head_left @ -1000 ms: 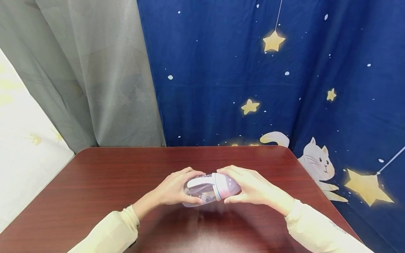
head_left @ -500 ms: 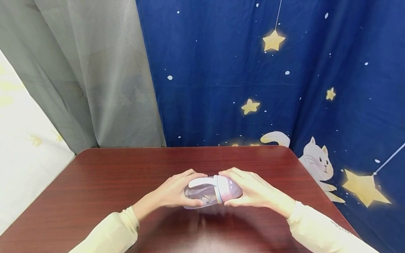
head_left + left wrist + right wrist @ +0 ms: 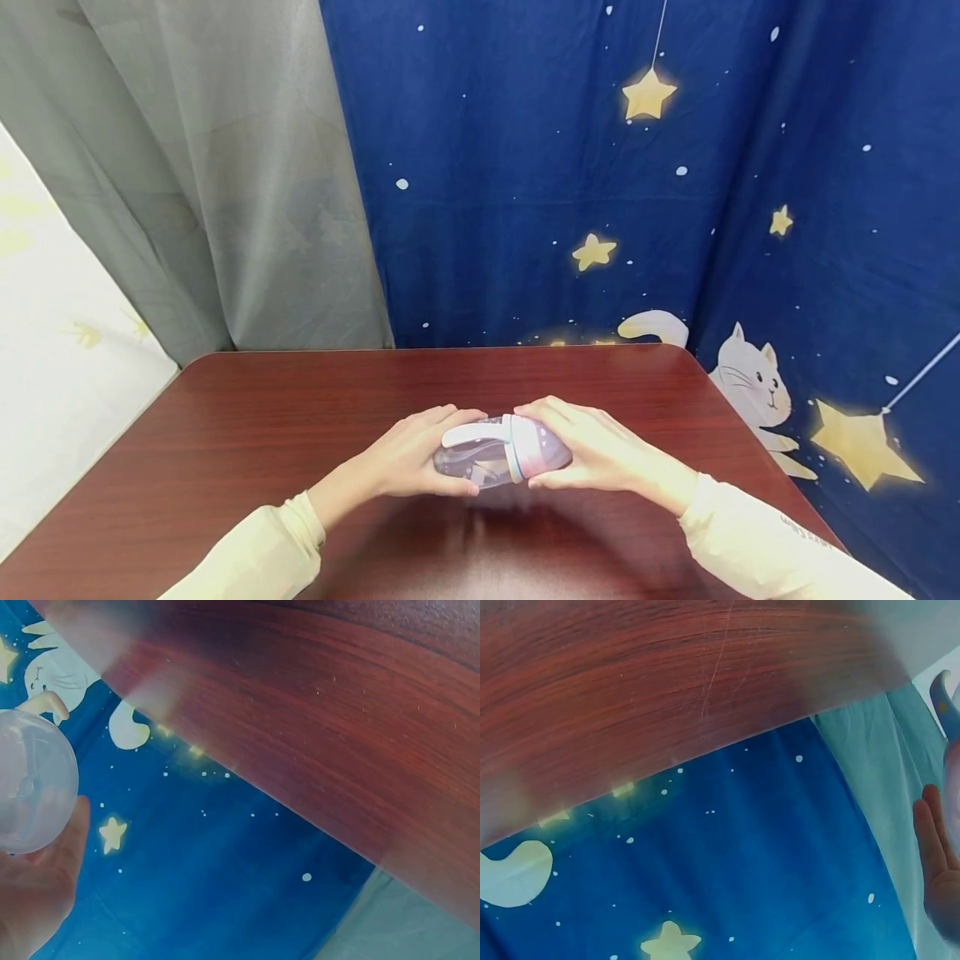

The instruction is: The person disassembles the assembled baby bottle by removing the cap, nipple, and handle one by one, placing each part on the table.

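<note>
A clear baby bottle (image 3: 480, 467) lies on its side above the table in the head view. It has a white handle (image 3: 477, 434), a pale pink collar (image 3: 528, 448) and a translucent domed cap (image 3: 556, 448). My left hand (image 3: 408, 457) grips its base end between thumb and fingers. Around the cap and collar curls my right hand (image 3: 600, 446), thumb on the near side. The left wrist view shows the bottle's round base (image 3: 37, 784) against the left hand (image 3: 37, 904). Only part of the right hand (image 3: 940, 862) appears in the right wrist view.
The dark red wooden table (image 3: 315, 408) spreads beneath both hands, its far corners rounded. Behind it hang a grey curtain (image 3: 277, 208) and a blue curtain (image 3: 510, 150) with stars and a cat. A white cloth (image 3: 67, 333) is at the left.
The bottle and both hands dipped slightly toward me and to the right, then shifted slightly back left. Both hands keep their hold throughout.
</note>
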